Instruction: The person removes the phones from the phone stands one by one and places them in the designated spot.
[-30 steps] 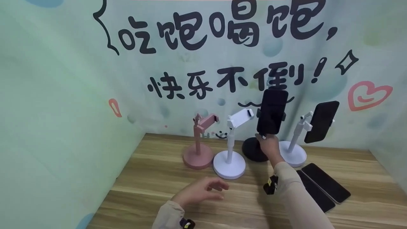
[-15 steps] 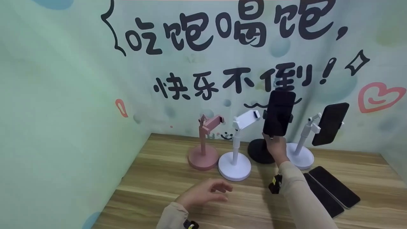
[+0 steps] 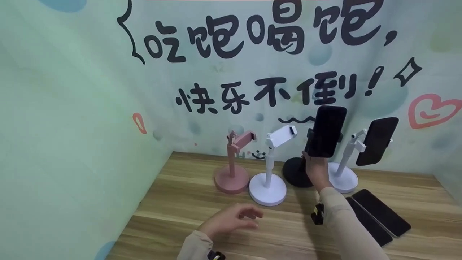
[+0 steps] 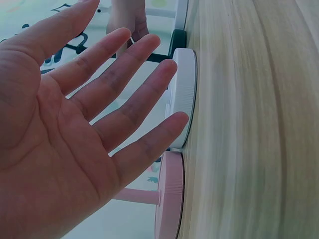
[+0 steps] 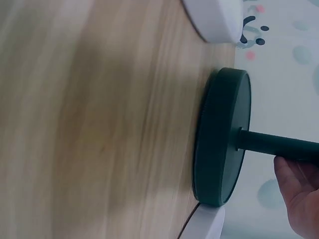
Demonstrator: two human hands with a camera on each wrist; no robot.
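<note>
My right hand (image 3: 317,171) grips the pole of a dark phone stand (image 3: 296,173), just below the black phone (image 3: 328,131) clamped upright in its holder. In the right wrist view, the fingers of my right hand (image 5: 301,199) lie against the pole (image 5: 276,143) above the round base (image 5: 222,139); part of the grasp is out of frame. My left hand (image 3: 232,218) hovers over the table's front, holding nothing. Its fingers are spread and nearly straight in the left wrist view. Nearest to it stands a white phone stand (image 3: 268,191) with a vacant holder.
A pink phone stand (image 3: 231,180) is at the left of the row. Right of the dark stand, another white stand (image 3: 344,177) bears a phone (image 3: 378,141). Two dark phones (image 3: 382,213) lie side by side on the wooden table (image 3: 173,216). A printed cloth hangs behind.
The phone on the dark stand has shifted right and tilted slightly, with my right hand moving alongside. The view has swung a little. My left hand keeps about the same pose.
</note>
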